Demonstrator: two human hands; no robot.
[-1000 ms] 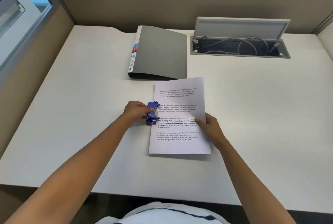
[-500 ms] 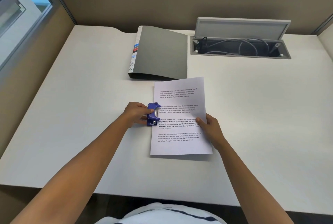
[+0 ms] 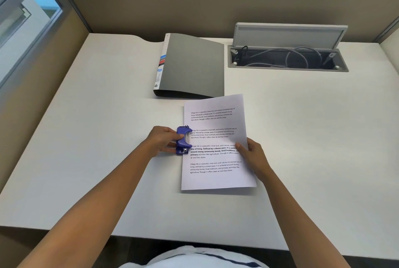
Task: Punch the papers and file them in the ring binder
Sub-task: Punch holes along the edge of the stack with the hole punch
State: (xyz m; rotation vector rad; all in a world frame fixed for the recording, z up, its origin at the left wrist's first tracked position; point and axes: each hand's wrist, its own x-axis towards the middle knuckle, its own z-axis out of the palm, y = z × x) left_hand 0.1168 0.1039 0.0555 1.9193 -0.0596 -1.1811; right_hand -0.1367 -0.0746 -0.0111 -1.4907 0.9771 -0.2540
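White printed papers (image 3: 216,121) lie flat in the middle of the desk. A small blue hole punch (image 3: 183,140) sits over the middle of their left edge. My left hand (image 3: 162,140) grips the punch from the left side. My right hand (image 3: 252,155) holds the papers at their right edge, thumb on top. A closed grey ring binder (image 3: 192,64) lies just beyond the papers, its labelled spine to the left.
An open cable tray (image 3: 287,58) with a raised lid and grey cables is set into the white desk (image 3: 86,138) at the back right. Beige partition walls enclose the back and left. The desk's front edge runs close to my body.
The papers and my right hand have shifted slightly to the right and down in view. My left hand stays on the punch.
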